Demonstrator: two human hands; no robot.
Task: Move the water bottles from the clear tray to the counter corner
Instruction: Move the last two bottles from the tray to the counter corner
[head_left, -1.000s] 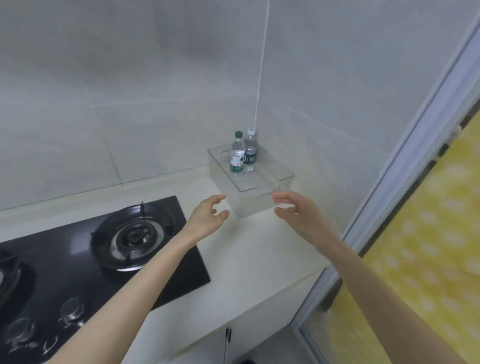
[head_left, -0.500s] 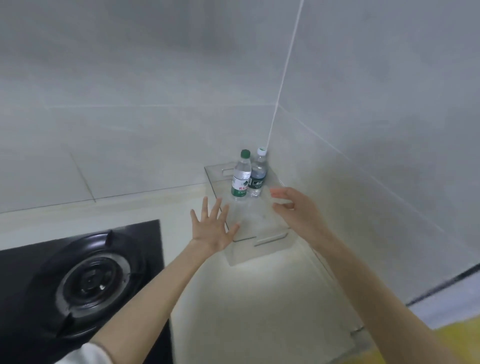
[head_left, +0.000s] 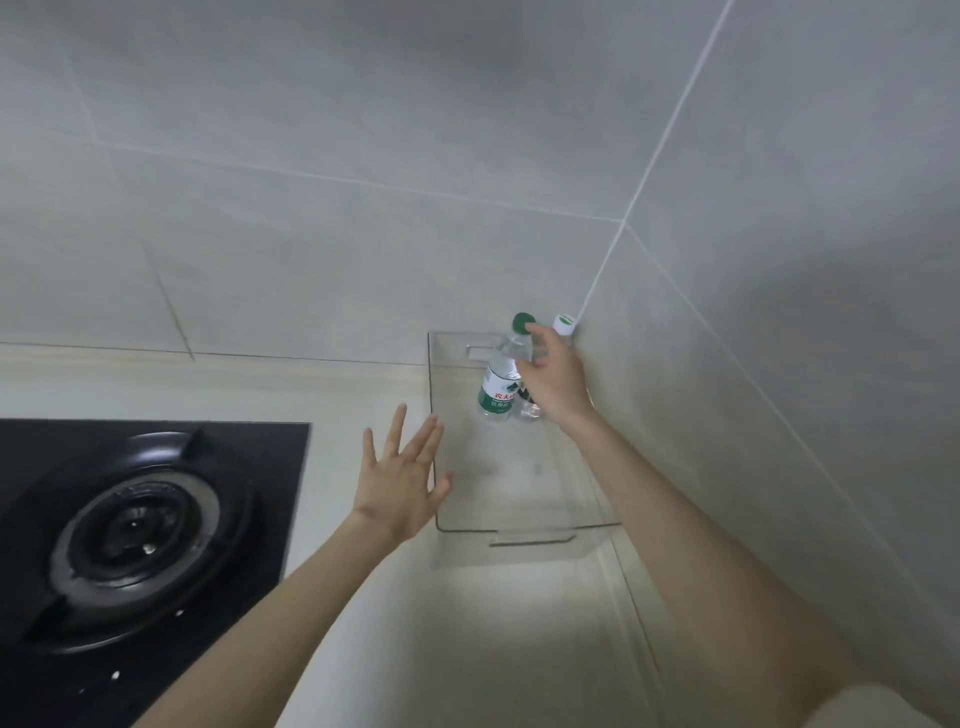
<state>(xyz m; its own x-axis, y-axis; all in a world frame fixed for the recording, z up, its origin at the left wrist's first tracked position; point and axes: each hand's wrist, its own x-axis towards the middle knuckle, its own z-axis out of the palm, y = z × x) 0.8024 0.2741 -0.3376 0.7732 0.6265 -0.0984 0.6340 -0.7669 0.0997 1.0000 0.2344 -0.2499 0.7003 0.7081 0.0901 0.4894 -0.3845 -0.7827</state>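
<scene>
Two bottles (head_left: 497, 387) at far tray (head_left: 432, 384) edge by wall (head_left: 675, 389), R hand (head_left: 553, 384) alongside.

The tray (head_left: 434, 415) is sitting on the counter (head_left: 493, 649), its far right end lying in the corner where two walls are meeting. Two bottles are standing upright side by side in its far end: the left bottle (head_left: 497, 391) and the right bottle (head_left: 564, 322) (largely hidden behind the right hand (head_left: 553, 387)). The left hand (head_left: 400, 488) is hovering just beside the tray's left wall. The stove (head_left: 145, 519) is lying further left, set into the counter.
</scene>
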